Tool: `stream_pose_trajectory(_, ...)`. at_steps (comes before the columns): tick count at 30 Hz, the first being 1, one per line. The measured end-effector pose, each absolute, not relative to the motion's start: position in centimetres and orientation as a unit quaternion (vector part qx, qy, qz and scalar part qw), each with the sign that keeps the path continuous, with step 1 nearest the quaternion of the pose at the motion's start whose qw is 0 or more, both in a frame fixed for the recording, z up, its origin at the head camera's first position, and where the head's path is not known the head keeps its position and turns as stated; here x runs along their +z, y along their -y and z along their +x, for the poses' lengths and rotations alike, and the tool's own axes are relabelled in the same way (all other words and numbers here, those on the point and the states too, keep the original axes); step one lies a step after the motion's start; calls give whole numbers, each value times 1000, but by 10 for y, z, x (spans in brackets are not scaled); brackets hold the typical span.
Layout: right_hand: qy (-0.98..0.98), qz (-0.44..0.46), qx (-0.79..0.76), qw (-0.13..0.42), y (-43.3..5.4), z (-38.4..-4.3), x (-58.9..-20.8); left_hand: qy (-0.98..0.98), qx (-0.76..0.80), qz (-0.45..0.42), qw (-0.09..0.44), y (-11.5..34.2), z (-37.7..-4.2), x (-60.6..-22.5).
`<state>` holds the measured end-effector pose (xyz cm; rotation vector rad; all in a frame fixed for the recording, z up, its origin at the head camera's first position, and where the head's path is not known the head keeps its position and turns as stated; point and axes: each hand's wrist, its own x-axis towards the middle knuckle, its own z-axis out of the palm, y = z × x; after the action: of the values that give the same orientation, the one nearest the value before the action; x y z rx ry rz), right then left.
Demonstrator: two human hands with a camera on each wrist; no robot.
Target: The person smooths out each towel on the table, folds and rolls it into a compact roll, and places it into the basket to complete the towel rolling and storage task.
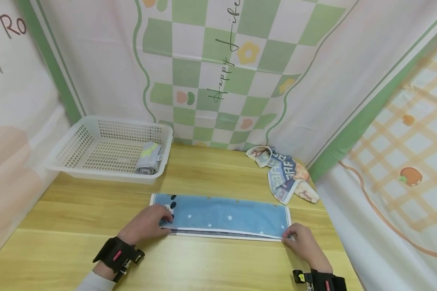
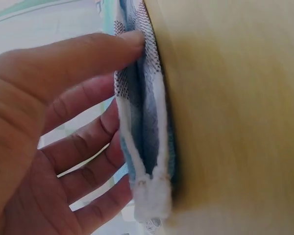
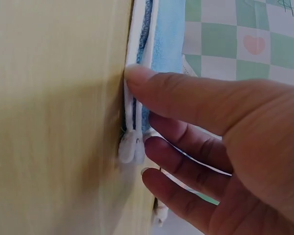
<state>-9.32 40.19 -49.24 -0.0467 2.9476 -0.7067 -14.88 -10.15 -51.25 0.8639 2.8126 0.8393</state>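
Observation:
A light blue towel (image 1: 218, 214) with white stars and a white hem lies folded into a long strip on the wooden table. Its long open edge faces me, the two layers slightly apart. At the left end my left hand (image 1: 147, 222) pinches the near edge; in the left wrist view the thumb (image 2: 130, 46) lies at the gap between the layers, fingers against the upper side. My right hand (image 1: 304, 242) pinches the near right corner, its thumb (image 3: 139, 78) on the white hem. Parts of the fingertips are hidden behind the cloth.
A white perforated basket (image 1: 73, 171) stands at the back left, holding a rolled grey towel (image 1: 149, 157) with a yellow patch. Several crumpled printed cloths (image 1: 284, 178) lie at the back right. Patterned curtains (image 1: 218, 121) hang behind the table (image 1: 218, 266) and at both sides.

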Motion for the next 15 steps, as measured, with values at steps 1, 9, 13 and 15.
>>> stream_pose_trajectory(1, -971, -17, -231, 54, -401, -93, -492, -919, 274, 281, 44, 102, -148, -512)
stream_pose_trajectory(9, -976, -38, -210, 42, -384, -96, -487, -913, 256, 318, 4, 101, -146, -515)
stream_pose_trajectory(13, -970, -123, -210, 7, -343, -102, -487, -903, 254, 347, -20, 89, -145, -514)
stream_pose_trajectory(15, -960, -176, -216, 4, -318, -107, -489, -897, 254, 361, -31, 78, -145, -512)
